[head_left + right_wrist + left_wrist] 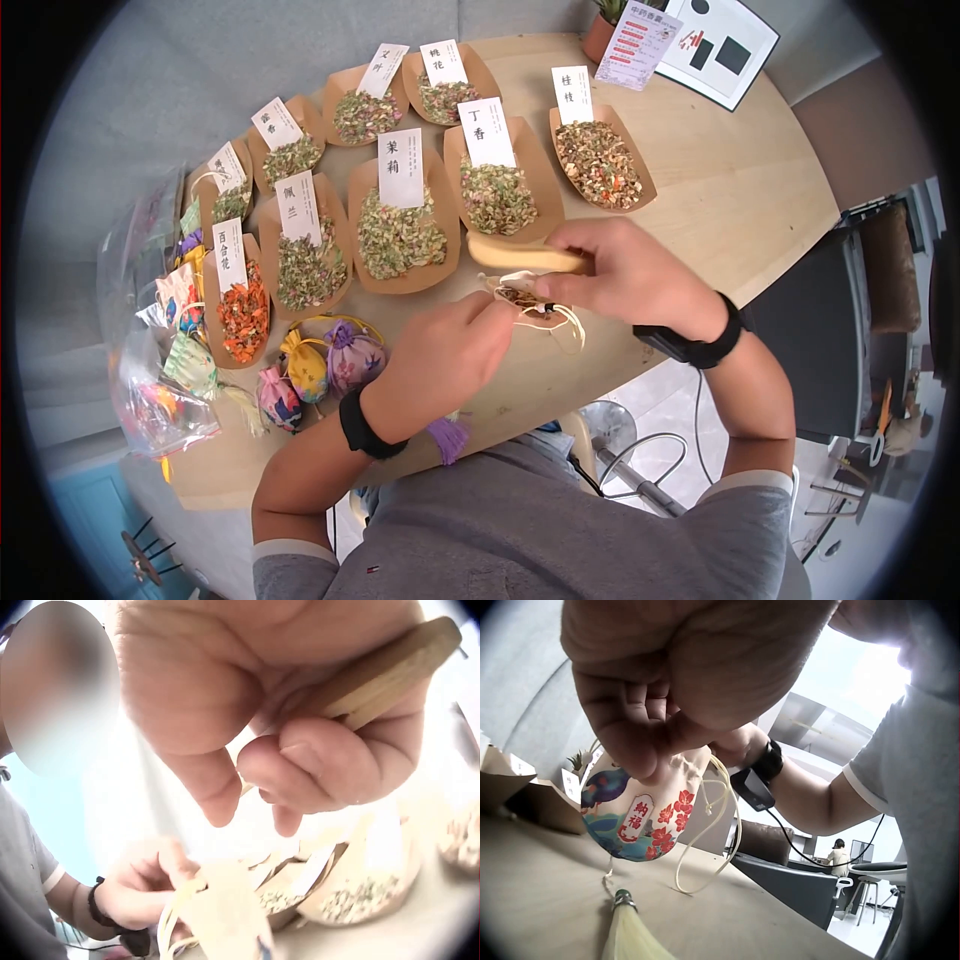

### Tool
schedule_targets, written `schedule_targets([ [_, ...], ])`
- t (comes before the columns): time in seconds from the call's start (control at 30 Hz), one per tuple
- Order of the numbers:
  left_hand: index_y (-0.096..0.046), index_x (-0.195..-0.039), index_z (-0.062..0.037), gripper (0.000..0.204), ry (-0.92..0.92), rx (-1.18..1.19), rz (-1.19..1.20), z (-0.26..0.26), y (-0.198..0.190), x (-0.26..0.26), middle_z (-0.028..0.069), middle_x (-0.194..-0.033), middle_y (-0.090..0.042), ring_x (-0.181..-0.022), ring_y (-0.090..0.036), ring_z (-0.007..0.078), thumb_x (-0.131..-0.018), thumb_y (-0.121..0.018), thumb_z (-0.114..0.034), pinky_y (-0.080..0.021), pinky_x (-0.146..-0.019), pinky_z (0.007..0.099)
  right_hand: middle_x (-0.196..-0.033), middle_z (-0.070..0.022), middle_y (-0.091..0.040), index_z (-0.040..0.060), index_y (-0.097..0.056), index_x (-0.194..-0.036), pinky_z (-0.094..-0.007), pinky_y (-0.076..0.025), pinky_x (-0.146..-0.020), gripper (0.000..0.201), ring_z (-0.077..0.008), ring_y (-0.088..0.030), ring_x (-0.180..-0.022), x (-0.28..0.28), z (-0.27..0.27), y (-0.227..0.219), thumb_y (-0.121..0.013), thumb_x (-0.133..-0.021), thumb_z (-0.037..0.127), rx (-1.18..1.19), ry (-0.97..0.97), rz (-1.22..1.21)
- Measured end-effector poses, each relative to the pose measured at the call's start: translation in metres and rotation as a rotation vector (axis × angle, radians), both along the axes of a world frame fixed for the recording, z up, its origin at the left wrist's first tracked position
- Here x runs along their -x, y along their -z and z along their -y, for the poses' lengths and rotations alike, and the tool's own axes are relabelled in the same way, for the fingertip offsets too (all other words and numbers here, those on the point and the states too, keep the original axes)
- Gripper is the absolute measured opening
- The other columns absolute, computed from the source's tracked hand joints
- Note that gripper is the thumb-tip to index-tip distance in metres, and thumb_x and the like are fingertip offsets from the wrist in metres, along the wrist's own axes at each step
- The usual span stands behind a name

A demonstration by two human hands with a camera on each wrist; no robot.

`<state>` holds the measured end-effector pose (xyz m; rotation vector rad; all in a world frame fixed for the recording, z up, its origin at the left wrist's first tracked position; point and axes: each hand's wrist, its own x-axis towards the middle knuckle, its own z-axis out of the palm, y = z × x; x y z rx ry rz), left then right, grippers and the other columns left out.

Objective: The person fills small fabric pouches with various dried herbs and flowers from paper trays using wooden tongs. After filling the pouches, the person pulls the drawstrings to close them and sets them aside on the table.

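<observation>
My left hand [447, 338] pinches the rim of a small cream drawstring pouch [649, 814] printed with red flowers and a blue-green bird. Brown dried bits show inside its mouth in the head view. A pale tassel [634, 930] hangs below it, and loose cream cords [724, 825] loop from its side. In my right hand [640, 272] are light wooden tongs [525, 256], lying crosswise in curled fingers above the pouch. The right thumb and fingertips are right at the pouch mouth in the head view.
Paper trays of dried herbs with label cards, including an orange-petal tray [243, 315] and a brown-chip tray [603, 165], stand across the table [740, 170]. Filled pouches [355, 353] lie at front left beside a clear plastic bag [150, 400]. A framed board [722, 50] is at the back right.
</observation>
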<state>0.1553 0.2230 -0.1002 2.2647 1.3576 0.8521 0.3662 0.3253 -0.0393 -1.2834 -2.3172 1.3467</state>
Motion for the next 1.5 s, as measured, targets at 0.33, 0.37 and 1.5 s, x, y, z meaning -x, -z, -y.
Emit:
schedule_targets([
  [0.33, -0.063, -0.111, -0.0017, 0.022, 0.046, 0.533, 0.368, 0.004, -0.026, 0.003, 0.0058, -0.088, -0.064, -0.070, -0.060, 0.0110, -0.093, -0.069, -0.012, -0.048, -0.061, 0.0264, -0.074, 0.0008, -0.061, 0.0002, -0.059, -0.090, -0.0229, -0.044, -0.058, 0.010, -0.0026, -0.054, -0.071, 0.013, 0.036, 0.033, -0.068, -0.092, 0.003, -0.031, 0.121, -0.301],
  [0.37, -0.063, -0.109, -0.0017, 0.020, 0.083, 0.503, 0.312, 0.004, -0.027, 0.003, 0.0064, -0.091, -0.064, -0.069, -0.060, 0.0117, -0.093, -0.069, -0.011, -0.048, -0.061, 0.0256, -0.072, -0.0030, -0.063, -0.0003, -0.060, -0.092, -0.0256, -0.046, -0.057, 0.009, -0.0061, -0.056, -0.066, 0.014, 0.040, 0.039, -0.068, -0.090, 0.004, -0.015, 0.178, -0.349],
  [1.5, -0.030, -0.152, -0.0043, 0.103, -0.148, 0.444, 0.358, 0.009, 0.009, 0.008, 0.0196, -0.140, -0.048, -0.101, -0.064, 0.0282, -0.069, -0.088, -0.027, -0.056, -0.079, 0.0358, -0.073, 0.0026, -0.060, 0.0051, -0.056, -0.096, -0.0216, -0.041, -0.050, 0.006, -0.0024, -0.053, -0.058, 0.004, 0.041, 0.036, -0.060, -0.098, 0.008, 0.377, 0.189, -0.434],
])
